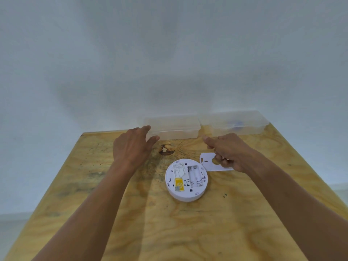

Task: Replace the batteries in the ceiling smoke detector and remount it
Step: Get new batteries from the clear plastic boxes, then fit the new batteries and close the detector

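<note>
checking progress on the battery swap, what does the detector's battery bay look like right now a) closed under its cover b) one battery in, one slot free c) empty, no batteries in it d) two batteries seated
c, the smoke detector lies back side up on the wooden table and its open battery bay shows only bare white slots and metal contacts.

We note a plywood table (131, 223) filling the lower frame, its grain stained, with a dark knot (166, 150) near centre. At centre lies a round white smoke detector (186, 179), back up. A flat white mounting plate (209, 162) lies just right of it. Along the table's far edge, mid-frame, sit two clear plastic boxes: one left of centre (173, 127), one right (239, 122).
</note>
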